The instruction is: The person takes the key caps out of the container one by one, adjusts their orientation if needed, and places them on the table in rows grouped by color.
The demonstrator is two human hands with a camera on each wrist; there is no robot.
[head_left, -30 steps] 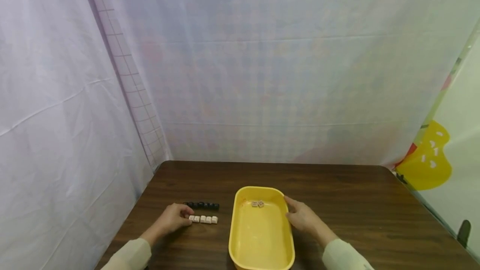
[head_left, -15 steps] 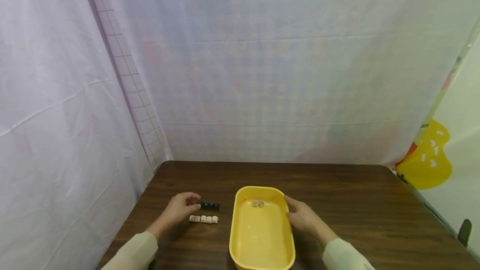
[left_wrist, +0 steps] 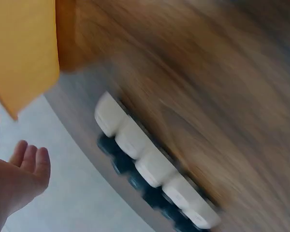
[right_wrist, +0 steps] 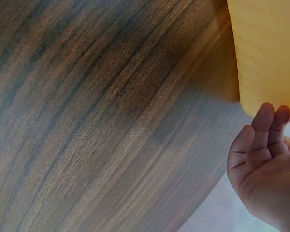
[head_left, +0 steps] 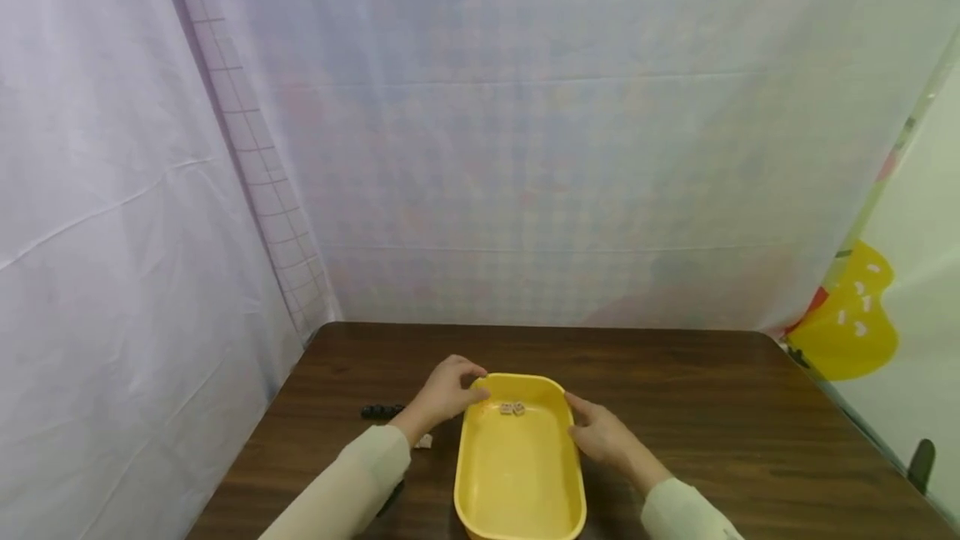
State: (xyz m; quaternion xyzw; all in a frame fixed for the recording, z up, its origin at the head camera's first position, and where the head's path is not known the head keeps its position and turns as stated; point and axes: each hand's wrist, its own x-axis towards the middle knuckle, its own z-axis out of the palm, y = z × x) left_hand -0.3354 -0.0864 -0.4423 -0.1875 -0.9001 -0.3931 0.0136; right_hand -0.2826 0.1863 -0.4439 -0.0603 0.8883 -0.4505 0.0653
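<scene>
A yellow plastic tray (head_left: 519, 473) stands on the table, with two white keycaps (head_left: 512, 408) at its far end. My right hand (head_left: 600, 433) grips the right rim, its fingers against the outer wall. At the far left corner is my left hand (head_left: 444, 390), thumb and forefinger apart by the rim; nothing shows between them. Left of the tray lie a row of black keycaps (head_left: 380, 412) and a row of white keycaps (left_wrist: 154, 166). My left forearm hides much of both rows in the head view, but the left wrist view shows them side by side.
The dark wood-grain table (head_left: 712, 407) reaches back to a pale hanging curtain (head_left: 555, 190). Another white curtain (head_left: 112, 273) hangs along the left side. A printed sheet with a yellow shape (head_left: 855, 323) hangs at the right.
My left hand has gone from the white keycap row to the black row, then right to the tray's far left corner. My right hand has stayed on the tray's rim.
</scene>
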